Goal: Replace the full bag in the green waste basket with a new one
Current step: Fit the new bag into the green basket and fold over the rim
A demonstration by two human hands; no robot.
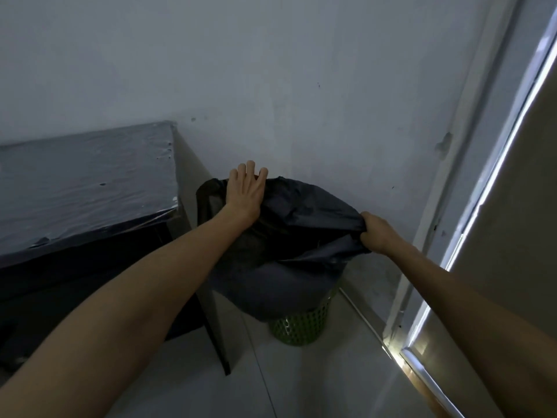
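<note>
The green basket (301,327) stands in the corner beside the table (90,182). The right hand (376,233) is clenched on the black bag (301,218) edge; the left hand (245,191) lies flat, fingers spread, on its far rim. Better gather both edges together first, then lift straight up.

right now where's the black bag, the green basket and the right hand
black bag (289,206): head view, on its crumpled top
green basket (301,327): head view, on its bare lattice wall
right hand (376,233): head view, on its back, fist closed on the bag edge
</note>
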